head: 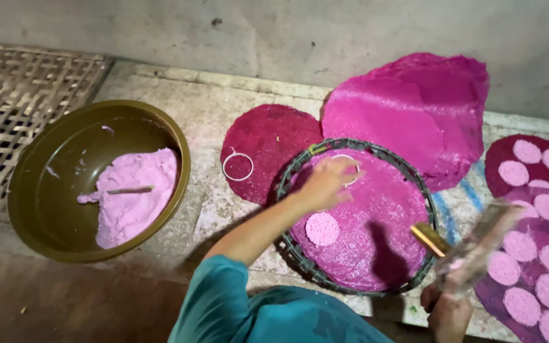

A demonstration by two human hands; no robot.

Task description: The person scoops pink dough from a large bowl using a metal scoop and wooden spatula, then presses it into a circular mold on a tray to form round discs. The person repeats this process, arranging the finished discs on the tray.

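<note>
Left hand (325,184) grip closed lightly on a thin white ring mould (349,170); right hand (447,311) grip wrapped round a flat, blurred wooden-handled scraper (471,244).

Ring and left fingers rest on the magenta mesh cloth (376,241) stretched over a round woven dark-green tray (300,254), toward its far edge; one pale pink dough disc (322,229) lies on the cloth just nearer. A second white ring (238,166) sits on a dark red round cloth (268,143) left of the tray. Far left, an olive-green plastic basin (46,190) holds pink dough (135,197) with a stick in it. At right, a purple cloth (509,298) carries many pink discs.
</note>
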